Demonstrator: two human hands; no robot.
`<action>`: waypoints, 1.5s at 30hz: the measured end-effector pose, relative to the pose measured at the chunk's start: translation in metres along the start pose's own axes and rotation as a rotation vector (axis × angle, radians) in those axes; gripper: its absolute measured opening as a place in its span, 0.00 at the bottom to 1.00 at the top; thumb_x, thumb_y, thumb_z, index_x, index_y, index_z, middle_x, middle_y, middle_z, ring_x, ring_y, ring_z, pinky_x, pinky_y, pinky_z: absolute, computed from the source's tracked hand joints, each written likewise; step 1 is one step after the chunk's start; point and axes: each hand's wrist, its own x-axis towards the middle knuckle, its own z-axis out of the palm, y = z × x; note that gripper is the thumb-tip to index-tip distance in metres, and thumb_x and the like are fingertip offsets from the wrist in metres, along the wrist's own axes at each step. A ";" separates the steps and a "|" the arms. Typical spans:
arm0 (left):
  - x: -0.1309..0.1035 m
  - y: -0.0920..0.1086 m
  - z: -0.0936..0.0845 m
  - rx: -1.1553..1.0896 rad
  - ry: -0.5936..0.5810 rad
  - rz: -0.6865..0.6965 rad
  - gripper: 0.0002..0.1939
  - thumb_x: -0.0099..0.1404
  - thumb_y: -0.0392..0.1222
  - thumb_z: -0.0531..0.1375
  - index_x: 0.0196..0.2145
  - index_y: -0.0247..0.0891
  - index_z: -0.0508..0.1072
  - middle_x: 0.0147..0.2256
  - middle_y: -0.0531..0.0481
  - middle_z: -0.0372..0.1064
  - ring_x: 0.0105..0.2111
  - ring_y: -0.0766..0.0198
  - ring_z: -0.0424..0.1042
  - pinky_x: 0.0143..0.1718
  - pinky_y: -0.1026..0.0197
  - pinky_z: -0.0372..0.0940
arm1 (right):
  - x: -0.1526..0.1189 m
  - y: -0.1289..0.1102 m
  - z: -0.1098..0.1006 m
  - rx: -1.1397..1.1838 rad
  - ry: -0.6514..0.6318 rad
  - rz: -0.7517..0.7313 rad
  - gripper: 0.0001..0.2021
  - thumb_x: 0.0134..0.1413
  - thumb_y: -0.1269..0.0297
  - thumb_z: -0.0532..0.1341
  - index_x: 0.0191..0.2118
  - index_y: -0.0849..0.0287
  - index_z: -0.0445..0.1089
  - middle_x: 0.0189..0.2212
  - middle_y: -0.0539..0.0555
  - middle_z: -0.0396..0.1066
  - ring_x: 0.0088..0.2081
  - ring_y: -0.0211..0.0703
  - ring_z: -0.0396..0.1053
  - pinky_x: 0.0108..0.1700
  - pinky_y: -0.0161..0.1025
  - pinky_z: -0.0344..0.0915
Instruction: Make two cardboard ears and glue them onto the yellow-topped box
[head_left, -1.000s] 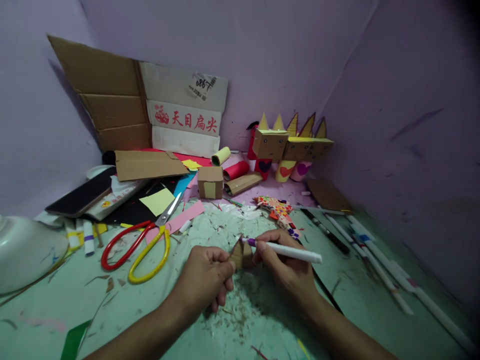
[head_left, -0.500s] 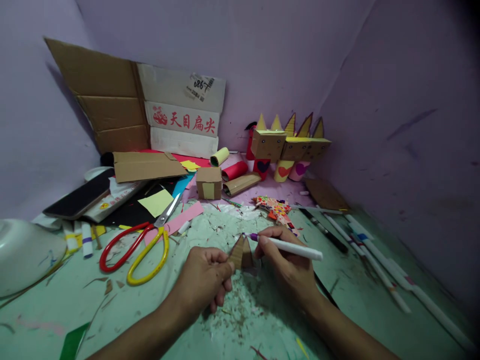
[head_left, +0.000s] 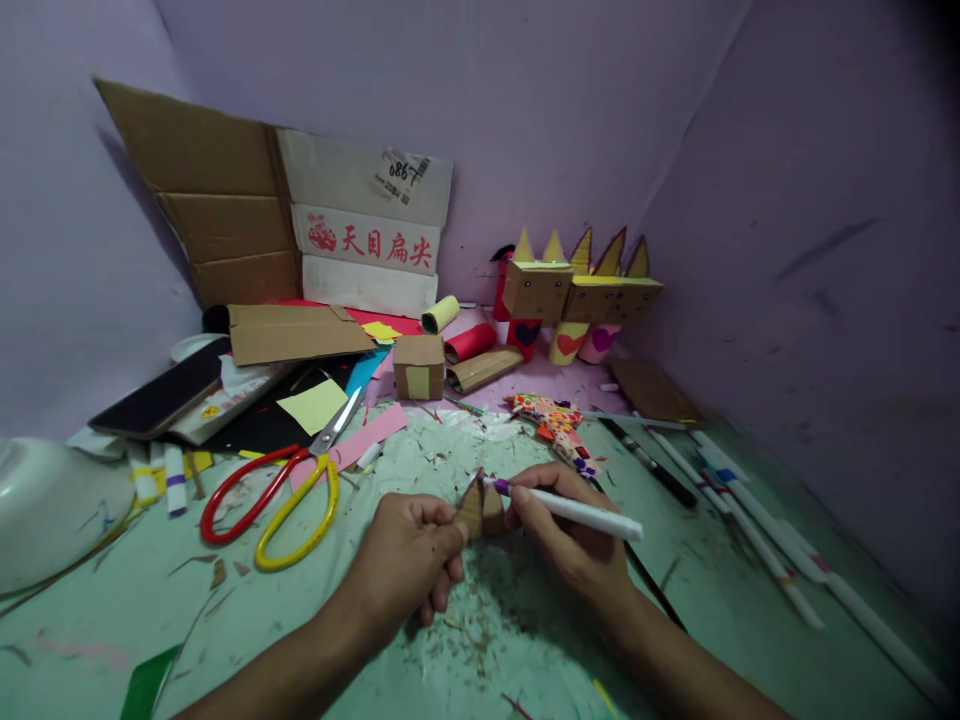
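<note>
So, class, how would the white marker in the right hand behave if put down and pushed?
The white marker would probably roll, as it looks cylindrical. Its straight outline suggests stiffness. It is slim, so likely light in the right hand.

Right of the scissors (head_left: 322,447) I see the left hand (head_left: 412,548) pinching a pointed cardboard piece (head_left: 472,512), the right hand (head_left: 576,555) holding a white marker (head_left: 581,512) near its peak; pink paper (head_left: 369,438) lies under the scissors
</note>
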 end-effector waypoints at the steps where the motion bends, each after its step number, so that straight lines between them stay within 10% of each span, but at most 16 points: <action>1: 0.000 -0.001 0.000 0.000 -0.003 0.004 0.06 0.51 0.37 0.55 0.19 0.36 0.63 0.10 0.59 0.61 0.06 0.74 0.54 0.05 0.72 0.47 | 0.001 -0.001 0.000 0.029 0.011 0.018 0.06 0.52 0.62 0.58 0.29 0.59 0.67 0.19 0.48 0.69 0.20 0.36 0.66 0.23 0.31 0.61; 25: 0.000 0.000 -0.001 0.004 -0.011 -0.001 0.07 0.52 0.36 0.55 0.18 0.37 0.62 0.10 0.59 0.61 0.06 0.74 0.54 0.05 0.72 0.47 | 0.000 0.000 0.002 0.040 0.023 0.055 0.07 0.51 0.61 0.58 0.29 0.59 0.67 0.18 0.48 0.69 0.20 0.35 0.64 0.23 0.31 0.60; 45: 0.002 -0.002 -0.001 0.004 -0.002 -0.011 0.04 0.50 0.34 0.54 0.19 0.37 0.62 0.10 0.59 0.60 0.06 0.73 0.54 0.04 0.73 0.48 | -0.004 -0.004 0.005 0.002 -0.215 0.000 0.07 0.50 0.64 0.58 0.25 0.60 0.67 0.16 0.48 0.65 0.17 0.33 0.58 0.19 0.31 0.54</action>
